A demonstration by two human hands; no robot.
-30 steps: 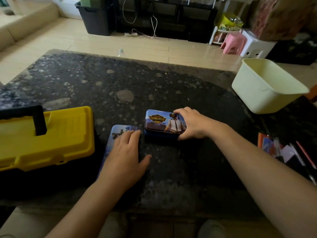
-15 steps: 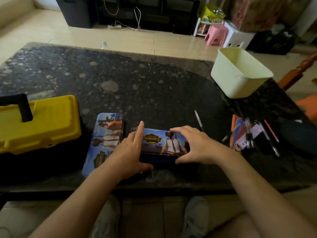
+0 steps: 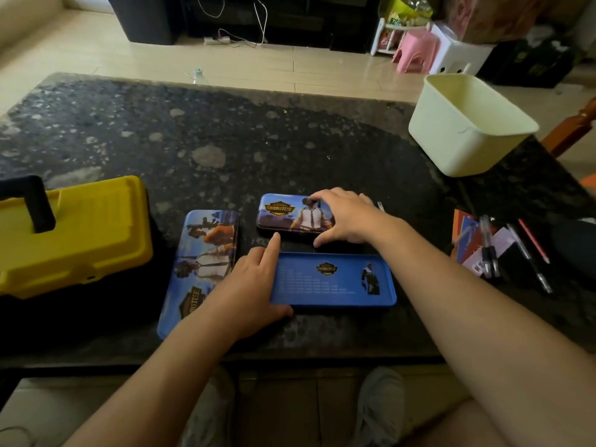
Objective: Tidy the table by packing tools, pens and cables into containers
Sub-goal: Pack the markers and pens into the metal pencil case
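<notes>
Dark speckled table takes up most of the view.

Yellow toolbox at L edge, lid down, black handle up.

Cream bin at far R corner, upright, mouth open; what we see of the inside is bare.

Long tin lies flat, printed face up, just R of the toolbox, long axis running away from us.

Blue tray, shallow and open side up, sits crosswise near the front edge, its L end beside the long tin.

Printed tin is just behind the tray, picture side up. We cannot tell whether tin and tray are joined.

R hand is clamped on the printed tin's R end: fingers curled over the far edge, thumb on the near edge.

L hand lies over the tray's L end, index finger straight twd the printed tin, thumb at the near rim. Pinching or only resting: we cannot tell.

Pens and a red pencil lie loose at R on coloured cards, well apart from every container.
</notes>
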